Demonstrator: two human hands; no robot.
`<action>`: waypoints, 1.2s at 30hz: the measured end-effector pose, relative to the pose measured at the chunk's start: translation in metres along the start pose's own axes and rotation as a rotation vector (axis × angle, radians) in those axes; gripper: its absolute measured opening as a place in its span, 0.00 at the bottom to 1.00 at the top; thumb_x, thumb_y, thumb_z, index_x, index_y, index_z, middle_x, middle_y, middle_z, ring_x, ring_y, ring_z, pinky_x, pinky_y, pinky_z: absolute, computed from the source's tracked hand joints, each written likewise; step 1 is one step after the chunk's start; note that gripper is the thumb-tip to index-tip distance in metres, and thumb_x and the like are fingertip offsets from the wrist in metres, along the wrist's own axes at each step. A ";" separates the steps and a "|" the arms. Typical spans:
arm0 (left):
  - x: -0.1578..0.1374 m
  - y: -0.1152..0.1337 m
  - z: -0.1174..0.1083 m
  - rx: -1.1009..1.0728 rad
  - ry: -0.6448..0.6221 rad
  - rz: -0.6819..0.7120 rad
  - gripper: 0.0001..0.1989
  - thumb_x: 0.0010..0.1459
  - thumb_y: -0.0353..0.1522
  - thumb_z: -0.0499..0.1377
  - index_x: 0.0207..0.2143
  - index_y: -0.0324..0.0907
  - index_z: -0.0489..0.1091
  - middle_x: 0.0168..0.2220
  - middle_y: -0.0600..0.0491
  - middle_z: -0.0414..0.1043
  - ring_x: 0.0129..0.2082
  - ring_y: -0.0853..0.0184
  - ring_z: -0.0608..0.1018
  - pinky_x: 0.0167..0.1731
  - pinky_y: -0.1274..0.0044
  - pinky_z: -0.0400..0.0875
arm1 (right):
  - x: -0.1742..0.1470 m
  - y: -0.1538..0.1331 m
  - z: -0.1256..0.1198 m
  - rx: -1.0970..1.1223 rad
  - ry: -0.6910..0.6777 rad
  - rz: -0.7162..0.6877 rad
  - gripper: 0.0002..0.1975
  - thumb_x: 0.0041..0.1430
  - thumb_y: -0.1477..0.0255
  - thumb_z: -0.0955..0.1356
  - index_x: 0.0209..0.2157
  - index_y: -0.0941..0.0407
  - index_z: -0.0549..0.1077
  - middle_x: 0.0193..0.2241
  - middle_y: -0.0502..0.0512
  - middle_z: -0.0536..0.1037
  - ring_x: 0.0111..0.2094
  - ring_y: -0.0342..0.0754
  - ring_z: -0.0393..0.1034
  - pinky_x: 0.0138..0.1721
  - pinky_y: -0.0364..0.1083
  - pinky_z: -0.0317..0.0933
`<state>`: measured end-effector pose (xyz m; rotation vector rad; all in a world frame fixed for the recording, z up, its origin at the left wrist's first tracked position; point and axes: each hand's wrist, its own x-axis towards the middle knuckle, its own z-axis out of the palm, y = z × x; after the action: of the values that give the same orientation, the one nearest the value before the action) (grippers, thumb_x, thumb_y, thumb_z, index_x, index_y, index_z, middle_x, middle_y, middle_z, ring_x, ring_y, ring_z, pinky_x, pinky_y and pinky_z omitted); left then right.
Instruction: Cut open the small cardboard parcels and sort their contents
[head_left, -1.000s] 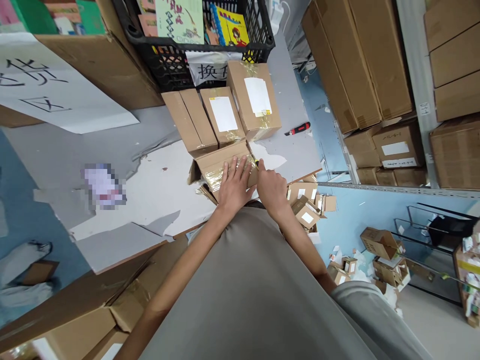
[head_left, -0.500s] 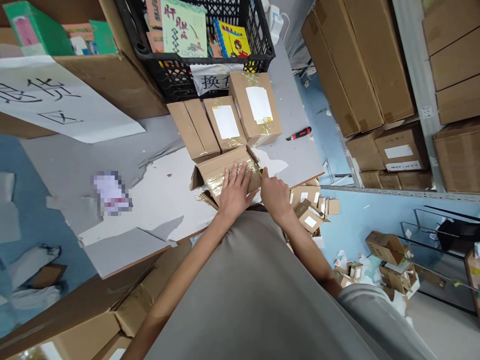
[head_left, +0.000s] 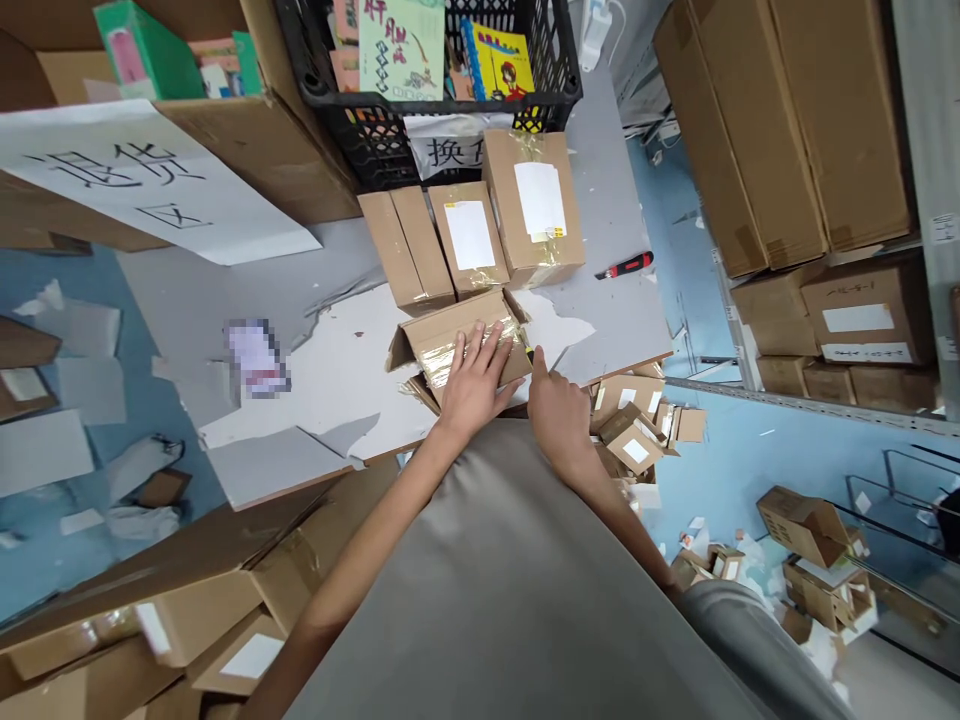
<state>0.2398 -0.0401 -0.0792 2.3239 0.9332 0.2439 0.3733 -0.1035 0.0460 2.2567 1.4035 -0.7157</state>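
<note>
A taped cardboard box (head_left: 435, 340) lies near the front edge of the table, its flaps spread at the left end. My left hand (head_left: 476, 385) rests flat on the box's top, fingers stretched over the shiny tape. At the box's right end, my right hand (head_left: 559, 415) is closed, index finger pointing forward, around a utility knife (head_left: 530, 354). Only a small yellow and black part of that knife shows; the rest is hidden by the hand. Just behind stand a plain carton (head_left: 409, 245), a labelled carton (head_left: 470, 240) and a taller labelled carton (head_left: 536, 205).
A red and black cutter (head_left: 626, 266) lies on the table (head_left: 600, 310) at the right. Behind are a black crate (head_left: 375, 140) of books and a large box (head_left: 247, 150) with a paper sign. A blurred phone-like item (head_left: 257, 358) lies left. Discarded boxes (head_left: 634, 440) cover the floor.
The view has shifted, so the scene sits further right. My right hand has moved slightly back toward me along the box's right end; my left hand stays flat on top.
</note>
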 end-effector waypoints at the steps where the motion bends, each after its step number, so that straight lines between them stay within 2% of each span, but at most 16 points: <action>1: 0.000 0.002 0.001 0.001 0.002 -0.006 0.37 0.78 0.46 0.57 0.82 0.42 0.60 0.84 0.43 0.52 0.86 0.43 0.47 0.84 0.44 0.39 | 0.002 0.001 0.002 0.011 0.004 0.000 0.37 0.83 0.75 0.60 0.86 0.58 0.43 0.50 0.71 0.87 0.49 0.56 0.88 0.49 0.47 0.76; 4: 0.001 0.007 0.002 0.002 0.005 -0.024 0.36 0.78 0.46 0.57 0.81 0.41 0.62 0.84 0.42 0.52 0.86 0.43 0.48 0.84 0.45 0.39 | 0.007 0.006 0.006 0.036 0.005 0.015 0.37 0.83 0.76 0.60 0.86 0.58 0.44 0.50 0.71 0.88 0.49 0.57 0.88 0.49 0.48 0.77; 9: 0.003 0.014 0.009 0.009 0.011 -0.048 0.35 0.77 0.43 0.58 0.81 0.40 0.62 0.84 0.41 0.52 0.86 0.43 0.46 0.84 0.43 0.39 | 0.015 0.003 0.009 0.065 -0.014 0.033 0.34 0.83 0.77 0.60 0.84 0.59 0.50 0.51 0.72 0.87 0.49 0.57 0.89 0.48 0.48 0.79; 14: 0.009 0.012 0.015 0.018 0.034 -0.052 0.34 0.77 0.39 0.57 0.80 0.39 0.62 0.85 0.39 0.50 0.86 0.44 0.46 0.83 0.43 0.41 | 0.033 -0.004 0.007 0.096 0.021 -0.032 0.33 0.82 0.80 0.58 0.84 0.57 0.53 0.54 0.73 0.85 0.50 0.56 0.89 0.49 0.48 0.79; 18: 0.009 0.009 0.016 -0.012 0.099 -0.054 0.34 0.77 0.43 0.59 0.80 0.45 0.63 0.85 0.42 0.51 0.86 0.44 0.50 0.84 0.44 0.42 | 0.034 0.014 0.006 0.127 0.007 -0.044 0.34 0.83 0.77 0.60 0.84 0.57 0.52 0.52 0.72 0.87 0.51 0.59 0.88 0.51 0.50 0.78; 21: 0.005 0.004 0.016 -0.025 0.126 -0.034 0.34 0.76 0.44 0.61 0.80 0.47 0.64 0.84 0.43 0.52 0.86 0.44 0.51 0.83 0.44 0.44 | 0.026 0.035 0.015 0.189 0.011 -0.071 0.31 0.84 0.72 0.60 0.83 0.58 0.57 0.49 0.70 0.89 0.50 0.61 0.88 0.50 0.51 0.77; 23: 0.003 0.000 0.016 -0.032 0.150 -0.026 0.34 0.76 0.44 0.62 0.79 0.48 0.64 0.84 0.43 0.54 0.86 0.45 0.52 0.83 0.44 0.45 | 0.025 0.053 0.028 0.283 0.055 -0.107 0.30 0.85 0.69 0.59 0.82 0.56 0.59 0.49 0.67 0.89 0.48 0.61 0.88 0.50 0.51 0.76; 25: 0.002 -0.005 0.016 -0.035 0.179 -0.018 0.33 0.76 0.45 0.62 0.78 0.49 0.65 0.83 0.43 0.57 0.85 0.45 0.53 0.83 0.43 0.45 | 0.037 0.074 0.046 0.398 0.154 -0.103 0.29 0.85 0.66 0.58 0.82 0.53 0.59 0.52 0.64 0.89 0.49 0.61 0.87 0.50 0.52 0.76; 28: 0.004 -0.009 0.018 -0.028 0.220 -0.006 0.33 0.76 0.46 0.63 0.77 0.49 0.67 0.81 0.42 0.60 0.85 0.45 0.56 0.83 0.44 0.47 | 0.081 0.102 0.083 0.471 0.301 0.047 0.31 0.85 0.65 0.53 0.83 0.55 0.54 0.58 0.68 0.85 0.53 0.63 0.85 0.52 0.53 0.76; 31: 0.006 -0.009 0.019 -0.028 0.241 0.003 0.33 0.76 0.47 0.63 0.77 0.49 0.67 0.80 0.41 0.63 0.84 0.46 0.57 0.83 0.44 0.48 | 0.138 0.120 0.122 0.390 0.210 0.227 0.33 0.83 0.70 0.55 0.83 0.61 0.53 0.62 0.76 0.78 0.54 0.65 0.84 0.53 0.55 0.75; 34: 0.002 -0.003 0.015 -0.055 0.249 0.005 0.33 0.76 0.48 0.63 0.77 0.51 0.67 0.79 0.42 0.66 0.84 0.47 0.59 0.82 0.44 0.50 | 0.176 0.127 0.148 0.356 0.106 0.283 0.36 0.78 0.79 0.56 0.83 0.65 0.52 0.63 0.80 0.76 0.60 0.66 0.81 0.60 0.57 0.72; 36: -0.009 0.002 0.007 -0.064 0.284 -0.014 0.32 0.76 0.48 0.63 0.77 0.52 0.67 0.77 0.42 0.68 0.83 0.47 0.60 0.82 0.45 0.51 | 0.184 0.127 0.152 0.363 0.096 0.276 0.35 0.77 0.79 0.57 0.82 0.66 0.53 0.67 0.83 0.73 0.64 0.67 0.78 0.65 0.59 0.69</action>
<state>0.2369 -0.0505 -0.0832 2.2597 1.0602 0.6011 0.5234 -0.1138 -0.1788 2.7273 1.0324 -0.8314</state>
